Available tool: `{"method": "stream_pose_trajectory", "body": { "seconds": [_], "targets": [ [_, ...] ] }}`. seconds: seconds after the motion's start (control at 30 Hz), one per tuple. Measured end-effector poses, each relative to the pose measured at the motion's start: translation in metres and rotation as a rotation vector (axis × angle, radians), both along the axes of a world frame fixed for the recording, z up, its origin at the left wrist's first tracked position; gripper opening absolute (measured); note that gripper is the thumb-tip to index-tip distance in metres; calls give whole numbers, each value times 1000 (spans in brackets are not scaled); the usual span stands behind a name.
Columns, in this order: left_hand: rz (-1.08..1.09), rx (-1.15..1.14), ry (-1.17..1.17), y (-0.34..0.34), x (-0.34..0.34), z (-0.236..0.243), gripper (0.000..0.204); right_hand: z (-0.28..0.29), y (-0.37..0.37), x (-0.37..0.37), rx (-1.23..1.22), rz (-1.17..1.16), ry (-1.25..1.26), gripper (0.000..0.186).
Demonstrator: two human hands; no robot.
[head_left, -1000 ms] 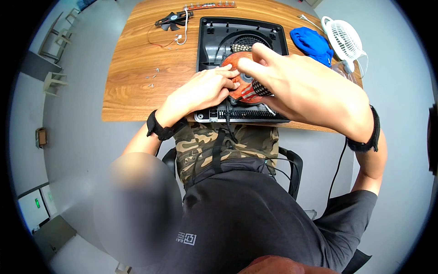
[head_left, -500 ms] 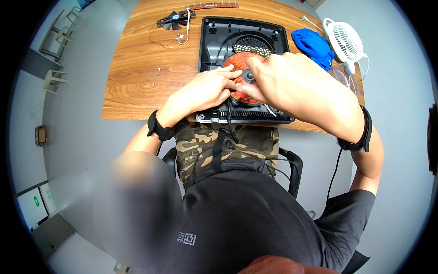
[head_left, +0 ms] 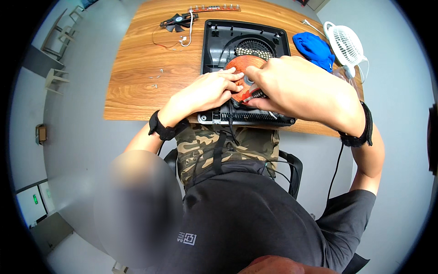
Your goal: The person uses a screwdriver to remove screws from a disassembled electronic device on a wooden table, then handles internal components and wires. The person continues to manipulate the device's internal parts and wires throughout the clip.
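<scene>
A round copper coil lies in the open black housing of what looks like an induction cooker. My left hand rests on the coil's left side, fingers stretched out over the windings. Over its right side, my right hand is closed around a red-and-black handled tool; the tool's exact kind is hard to make out. Fingers cover part of the coil's pale centre. A dark cable hangs over the housing's near edge.
Left of the housing lie small screws and a black fan with wires. A narrow circuit board is at the far edge. To the right are a blue cloth and a white desk fan.
My right thumb has shifted nearer the coil's front edge, and more of the tool's handle shows. My left hand stays on the coil. The whole view has shifted slightly.
</scene>
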State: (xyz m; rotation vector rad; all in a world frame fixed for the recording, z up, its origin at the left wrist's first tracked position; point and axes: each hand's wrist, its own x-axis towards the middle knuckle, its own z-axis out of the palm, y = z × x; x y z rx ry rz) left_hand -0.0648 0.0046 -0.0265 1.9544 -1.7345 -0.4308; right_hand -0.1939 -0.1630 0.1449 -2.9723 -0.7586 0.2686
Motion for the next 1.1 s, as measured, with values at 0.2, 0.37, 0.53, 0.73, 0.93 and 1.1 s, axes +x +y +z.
{"method": "stream_pose_trajectory", "body": {
  "seconds": [0.2,0.37,0.53,0.73,0.93,1.1],
  "targets": [
    [-34,-7,37,0,5,-3,34,-8,-3,-6,79,-29,-78,36],
    [10,-208,72,13,26,4,31,-12,3,-5,64,-35,-101,36],
    [385,-44,-30,72,82,15,25,-10,5,-4,39,-52,-67,36],
    [629,147,-108,126,109,-8,17,-11,-1,-2,58,-45,-59,38],
    [658,141,-215,126,105,-24,19,-10,1,0,92,-62,-51,37],
    [689,239,-199,124,110,-28,15,-9,2,-1,73,-54,-36,36]
  ]
}}
